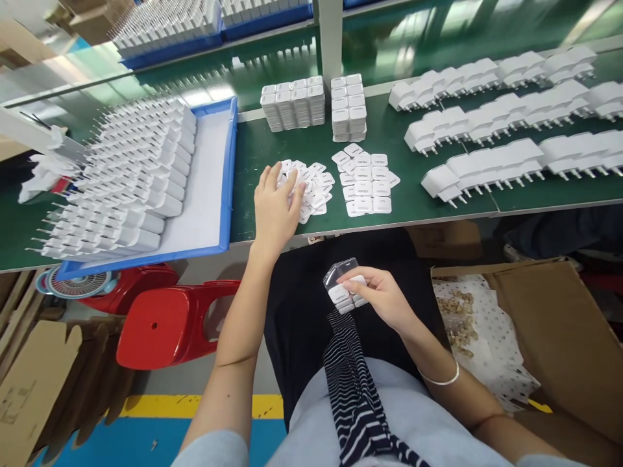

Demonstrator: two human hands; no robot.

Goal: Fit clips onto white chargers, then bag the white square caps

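- Your right hand [384, 295] grasps a small stack of white square pieces [346, 297] over your lap, thumb on top, fingers beneath.
- Your left hand [276, 204] lies spread, unclenched, on the loose pile of white pieces [315, 188] at the green table's [272, 146] front edge.
- Neat stacks [294, 104] stand behind; a blue tray [228, 168] of chargers sits left.

Tray [214, 188] of chargers [126, 181] left of loose covers [314, 188].
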